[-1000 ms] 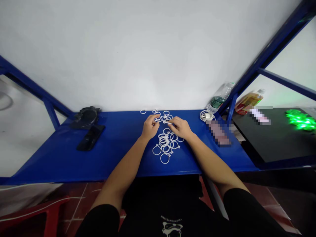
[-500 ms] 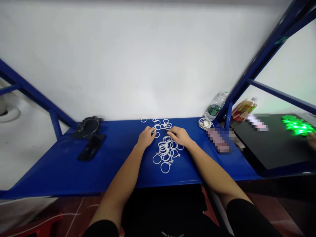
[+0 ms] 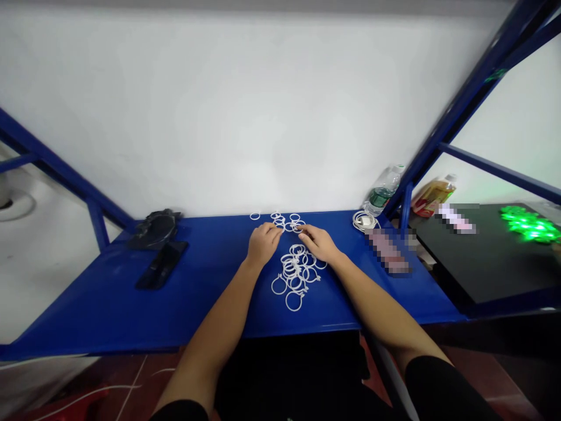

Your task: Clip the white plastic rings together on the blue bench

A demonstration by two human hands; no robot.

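White plastic rings with small clip-like tabs, resembling curtain rings, lie in two groups on the blue table [image 3: 219, 292]. The far group [image 3: 294, 217] is near the wall; the near pile [image 3: 294, 272] overlaps in a heap between my forearms. My left hand [image 3: 264, 241] is at the left side of the far group, its fingers curled together at the edge of a white ring [image 3: 279, 221]. From the other side, my right hand [image 3: 318, 241] reaches in with forefinger and thumb apart, the forefinger touching or just over the rings there.
On the left lie a black crumpled item [image 3: 156, 228] and a flat black object [image 3: 161, 266]. A water bottle [image 3: 383, 190], a coiled white cable with plug [image 3: 365, 221] and a blurred pink item [image 3: 389, 251] stand or lie right. Blue frame posts [image 3: 405, 207] rise beside a black table [image 3: 477, 257] with green lights [image 3: 530, 223].
My left hand has shifted slightly right, and the loose ring beside its fingertips has gone from that spot. My right fingertips have moved slightly farther into the far group. The near pile looks unchanged.
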